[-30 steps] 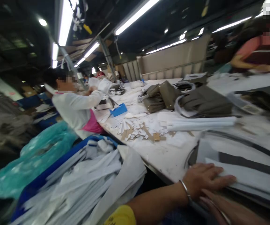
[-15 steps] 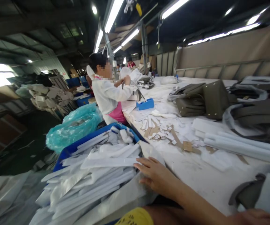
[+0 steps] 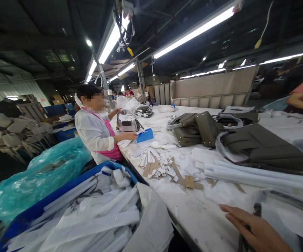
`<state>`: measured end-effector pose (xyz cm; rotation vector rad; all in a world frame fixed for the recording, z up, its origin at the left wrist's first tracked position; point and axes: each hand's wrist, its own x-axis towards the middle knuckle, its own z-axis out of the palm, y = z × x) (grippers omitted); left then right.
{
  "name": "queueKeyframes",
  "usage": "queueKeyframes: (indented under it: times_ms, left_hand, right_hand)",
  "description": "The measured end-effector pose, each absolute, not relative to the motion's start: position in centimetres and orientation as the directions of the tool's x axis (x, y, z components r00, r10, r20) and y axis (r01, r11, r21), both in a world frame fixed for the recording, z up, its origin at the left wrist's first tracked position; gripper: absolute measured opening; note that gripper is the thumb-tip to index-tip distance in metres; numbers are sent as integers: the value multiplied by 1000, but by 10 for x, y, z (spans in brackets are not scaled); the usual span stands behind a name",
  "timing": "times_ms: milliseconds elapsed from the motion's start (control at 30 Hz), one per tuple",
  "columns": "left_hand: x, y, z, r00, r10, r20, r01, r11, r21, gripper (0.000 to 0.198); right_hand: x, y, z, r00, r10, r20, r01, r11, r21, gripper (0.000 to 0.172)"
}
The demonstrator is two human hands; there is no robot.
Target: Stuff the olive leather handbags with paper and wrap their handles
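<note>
My left hand [image 3: 259, 229] is at the lower right over the white table [image 3: 185, 206], its fingers stretched out toward the left. A dark strap or handle [image 3: 257, 210] of a grey bag part runs beneath it. The hand touches or nearly touches this strap; no closed grip shows. Clear plastic wrapping [image 3: 280, 217] lies just beyond. My right hand is out of view. To the left, a blue bin [image 3: 22, 218] holds many white foam strips [image 3: 93, 224], and a pale sheet [image 3: 153, 217] hangs over its table-side edge.
A co-worker [image 3: 96, 133] in a pink apron touches a blue tape dispenser [image 3: 145, 135]. Paper scraps [image 3: 164, 171], white foam rolls [image 3: 256, 173] and dark bags [image 3: 261, 145] lie on the table. A teal plastic bag [image 3: 41, 178] stands left; another person's arm [image 3: 302, 99] shows far right.
My view has turned right. My left hand has left the bin and come to the bag part on the table. The co-worker has lowered a hand to the tape dispenser.
</note>
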<state>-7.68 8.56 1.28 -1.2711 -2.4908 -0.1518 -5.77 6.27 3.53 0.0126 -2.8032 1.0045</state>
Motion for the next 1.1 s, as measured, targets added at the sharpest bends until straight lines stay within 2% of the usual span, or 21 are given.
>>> queueKeyframes:
  times_ms: [67,100,133,167,200,267,300,367,433,533,633,867,1100]
  left_hand:
    - [-76,91,14,-785,599,159,589,801,-111,58]
    - [-74,85,15,-786,606,125,591,795,-139,57]
    - [-71,73,14,-726,682,90,667,730,-152,54]
    - [-66,55,12,-553,816,166,807,575,-138,50]
    - [-59,33,9,-237,916,324,950,288,-119,43]
    - [-44,-12,-3,-2,913,408,995,41,-88,33]
    - [-39,-32,-9,27,863,505,998,3,-59,33]
    - [-34,-56,-18,-23,798,602,999,44,-20,34]
    - [-33,-60,-23,-47,757,651,997,70,-9,37]
    - [-32,-53,-21,-47,720,693,998,66,-1,36]
    - [-32,-54,-13,-52,708,704,998,58,16,35]
    - [-25,-76,-8,-55,694,718,998,54,24,34]
    - [-19,-86,-19,-35,733,680,992,109,-66,34]
  right_hand:
    - [-55,67,38,-987,118,106,10,710,-704,56]
    - [-55,67,41,-985,148,89,35,677,-735,58]
    - [-54,66,44,-981,175,82,51,646,-761,60]
    - [-52,65,49,-976,199,84,61,624,-779,59]
    - [-49,64,54,-971,219,95,62,615,-786,57]
    - [-40,67,63,-960,239,148,39,635,-771,51]
    - [-35,73,67,-951,243,190,22,668,-744,47]
    - [-23,93,71,-923,274,269,26,743,-669,43]
    - [-10,121,70,-897,343,278,121,797,-592,42]
    - [3,157,62,-887,439,141,339,828,-447,39]
    - [-3,175,53,-872,490,9,459,824,-333,35]
    - [-51,182,33,-805,590,-64,588,778,-220,41]
    - [-48,178,37,-821,570,42,548,806,-226,29]
